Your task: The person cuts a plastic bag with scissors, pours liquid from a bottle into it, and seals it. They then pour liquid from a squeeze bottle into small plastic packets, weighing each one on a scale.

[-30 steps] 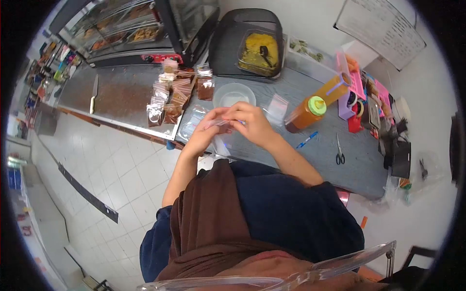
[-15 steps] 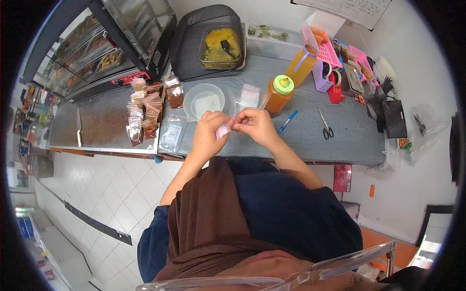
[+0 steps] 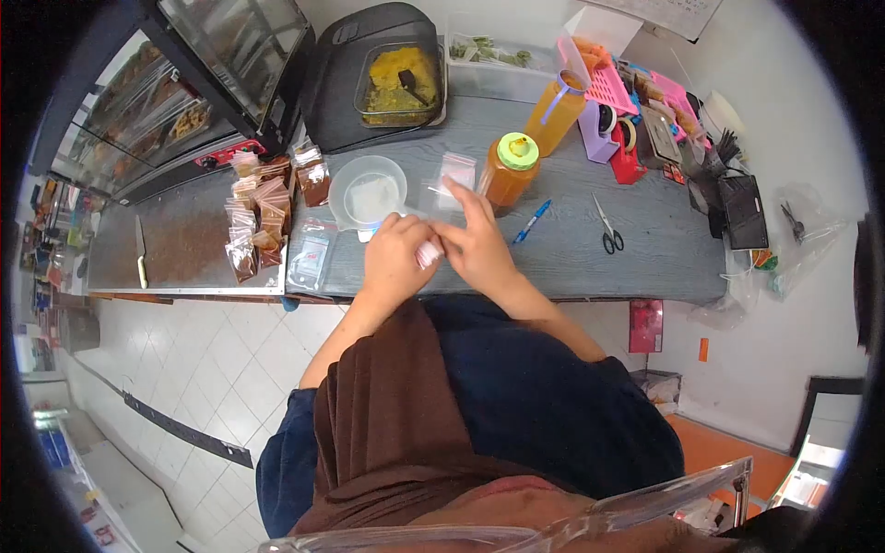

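Observation:
My left hand is closed around small clear zip bags, whose pink-striped edges show beside the fingers. Against it rests my right hand, its index finger stretched out and the fingers apart; part of its thumb side is hidden where the hands meet. Just beyond that finger lies a stack of clear zip bags with pink stripes. A round translucent plastic bowl stands beyond my left hand. The jar of orange-brown sauce with a green lid is close to my right hand.
Filled sauce sachets lie at left beside a knife and a glass display case. A glass dish of yellow food sits behind. Rightward are a tall yellow bottle, a blue pen and scissors.
My right hand's fingers have gone from a pinch beside the left hand to an outstretched index finger. The left hand still holds the bags. The view has shifted slightly.

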Tool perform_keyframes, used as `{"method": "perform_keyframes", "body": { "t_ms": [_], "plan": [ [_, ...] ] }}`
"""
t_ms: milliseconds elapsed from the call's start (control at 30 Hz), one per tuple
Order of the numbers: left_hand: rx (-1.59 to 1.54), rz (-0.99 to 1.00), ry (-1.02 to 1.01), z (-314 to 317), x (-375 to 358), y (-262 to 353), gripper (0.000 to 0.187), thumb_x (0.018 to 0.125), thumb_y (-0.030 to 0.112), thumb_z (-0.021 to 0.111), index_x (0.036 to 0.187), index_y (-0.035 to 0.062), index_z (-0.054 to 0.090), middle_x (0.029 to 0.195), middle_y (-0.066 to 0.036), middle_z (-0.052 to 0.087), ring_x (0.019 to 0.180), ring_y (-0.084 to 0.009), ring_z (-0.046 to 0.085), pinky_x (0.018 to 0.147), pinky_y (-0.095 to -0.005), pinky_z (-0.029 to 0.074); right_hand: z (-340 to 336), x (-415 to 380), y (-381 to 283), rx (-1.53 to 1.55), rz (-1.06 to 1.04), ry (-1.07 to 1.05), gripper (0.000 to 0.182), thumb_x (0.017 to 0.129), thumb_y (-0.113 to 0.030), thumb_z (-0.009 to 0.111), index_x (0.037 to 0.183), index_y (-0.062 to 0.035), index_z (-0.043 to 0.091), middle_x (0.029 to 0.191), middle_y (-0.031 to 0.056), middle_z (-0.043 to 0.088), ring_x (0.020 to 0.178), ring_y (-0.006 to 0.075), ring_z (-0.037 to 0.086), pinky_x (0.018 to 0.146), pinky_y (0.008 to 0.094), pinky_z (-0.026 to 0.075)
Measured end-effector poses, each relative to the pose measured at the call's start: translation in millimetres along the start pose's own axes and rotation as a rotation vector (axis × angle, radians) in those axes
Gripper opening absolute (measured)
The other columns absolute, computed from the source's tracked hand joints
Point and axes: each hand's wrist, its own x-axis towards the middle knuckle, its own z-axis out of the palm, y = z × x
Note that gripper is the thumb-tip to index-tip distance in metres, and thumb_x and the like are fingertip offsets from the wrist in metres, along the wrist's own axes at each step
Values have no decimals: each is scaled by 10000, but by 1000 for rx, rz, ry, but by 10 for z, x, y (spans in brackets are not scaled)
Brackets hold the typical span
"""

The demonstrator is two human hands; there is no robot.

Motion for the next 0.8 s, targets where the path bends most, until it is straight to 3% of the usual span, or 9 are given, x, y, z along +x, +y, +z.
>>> {"method": "perform_keyframes", "body": {
  "t_ms": [133,233,333,433,533,567,633,733,800],
  "plan": [
    [-192,101,39,-56,94,148,409,650,109,734,1025,56,579,999,-98,610,875,-309,570,773,-399,475,-41,-84,147,52,131,-46,369,629,-105,760,992,-88,702,1400,179,367,1224,386,390,1033,453,333],
    [-42,160,-181,-35,56,28,599,634,136,775,1171,59,523,1067,-117,595,956,-324,562,829,-410,462,-54,-128,201,140,135,-95,363,595,-138,804,941,-79,710,1392,182,365,1238,367,379,1028,434,339],
    [-109,94,-101,-9,46,-49,609,641,163,799,1179,56,533,1069,-130,600,958,-329,567,833,-405,465,92,-319,604,107,171,299,529,586,-185,845,1051,-46,636,1358,184,385,1228,363,392,1017,425,343],
    [-321,19,22,-35,37,-117,633,676,161,798,1233,55,518,1098,-110,612,944,-252,587,822,-361,464,225,-171,1002,49,383,813,725,578,-236,879,1171,-16,526,1288,178,443,1192,348,430,993,416,358],
    [-801,-238,23,-29,-34,-176,661,697,145,794,1280,52,498,1105,-64,624,903,-130,558,779,-293,447,451,-126,1532,336,439,651,895,538,-296,905,1241,-12,431,1194,165,512,1154,335,463,976,424,371],
    [-877,-328,-61,-67,-44,-216,686,698,96,783,1310,51,477,1095,-35,626,887,-66,517,757,-231,423,408,-82,1523,313,432,578,896,528,-297,907,1240,-20,439,1188,162,519,1151,332,467,973,426,375],
    [-971,-370,-120,-122,-42,-248,661,711,76,771,1304,52,479,1078,-32,630,856,-60,512,744,-215,422,334,34,1499,268,412,436,898,508,-297,911,1238,-36,456,1176,156,535,1144,326,475,965,431,382],
    [-1106,-404,-180,-184,-49,-312,609,742,54,743,1291,50,480,1074,-37,630,866,-67,527,762,-217,432,24,265,1127,-54,8,324,909,490,-276,912,1242,-37,460,1182,141,537,1133,320,503,964,413,399],
    [-1193,-393,-200,-197,-79,-331,573,760,43,724,1279,43,481,1080,-45,628,903,-82,545,796,-233,440,-210,440,880,-177,-232,269,737,561,-217,831,1209,-77,509,1196,96,549,1152,286,500,985,444,378]
  ]
}}
